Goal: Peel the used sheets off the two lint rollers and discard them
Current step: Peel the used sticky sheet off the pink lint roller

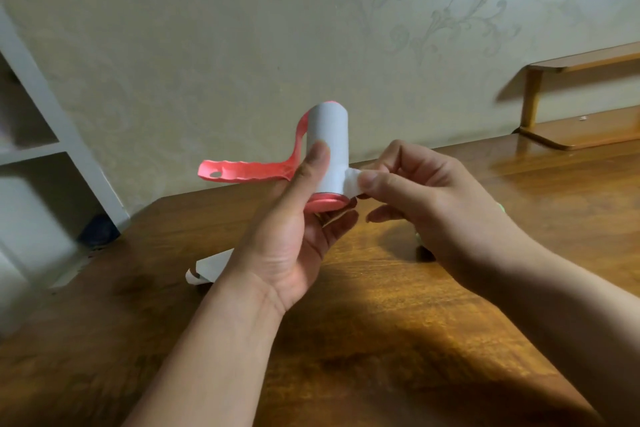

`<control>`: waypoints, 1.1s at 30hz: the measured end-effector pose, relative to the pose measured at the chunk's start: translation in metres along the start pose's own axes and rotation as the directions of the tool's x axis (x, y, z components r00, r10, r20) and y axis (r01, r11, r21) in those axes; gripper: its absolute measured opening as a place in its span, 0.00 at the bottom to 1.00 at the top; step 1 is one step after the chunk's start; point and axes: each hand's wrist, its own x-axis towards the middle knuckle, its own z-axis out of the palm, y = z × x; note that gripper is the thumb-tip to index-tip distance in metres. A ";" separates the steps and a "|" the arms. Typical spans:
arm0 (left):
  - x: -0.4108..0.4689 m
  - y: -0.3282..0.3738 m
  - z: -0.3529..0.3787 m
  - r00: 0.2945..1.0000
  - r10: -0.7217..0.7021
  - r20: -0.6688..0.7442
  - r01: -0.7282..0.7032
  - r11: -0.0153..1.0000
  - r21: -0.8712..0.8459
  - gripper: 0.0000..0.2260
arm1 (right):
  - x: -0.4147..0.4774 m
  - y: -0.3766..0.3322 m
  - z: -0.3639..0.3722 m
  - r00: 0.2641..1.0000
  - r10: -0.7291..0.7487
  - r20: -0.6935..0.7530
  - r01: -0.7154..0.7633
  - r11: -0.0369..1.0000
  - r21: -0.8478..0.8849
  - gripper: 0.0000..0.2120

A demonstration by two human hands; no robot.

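A pink-handled lint roller with a white sticky roll stands upright in my left hand, thumb pressed on the roll's front and fingers under its pink end cap. Its handle sticks out to the left. My right hand pinches the lifted corner of the outer sheet at the roll's lower right, between thumb and fingers. A peeled white sheet lies curled on the wooden table, partly hidden by my left wrist. A second roller is mostly hidden behind my right hand; only a small dark and pale bit shows.
A white shelving unit stands at the left past the table's edge. A low wooden shelf sits on the table at the back right against the patterned wall. A dark object lies on the floor by the shelving.
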 end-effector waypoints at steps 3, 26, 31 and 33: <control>0.002 0.000 -0.004 0.999 -0.002 -0.040 0.000 0.998 -0.064 0.16 | 0.001 -0.002 -0.002 0.999 0.035 -0.016 -0.034 0.999 0.036 0.10; 0.003 -0.008 -0.001 0.972 0.051 -0.230 -0.035 0.997 0.071 0.18 | 0.011 0.013 -0.003 0.987 0.154 -0.040 -0.130 0.925 0.357 0.14; 0.002 -0.008 -0.001 0.940 0.231 -0.251 -0.120 0.913 0.390 0.28 | 0.009 0.016 0.000 0.977 0.189 -0.094 -0.167 0.965 0.201 0.29; 0.001 -0.010 0.001 0.941 0.277 -0.196 -0.135 0.835 0.534 0.25 | 0.006 0.017 0.003 0.984 0.167 -0.058 -0.166 0.986 0.022 0.31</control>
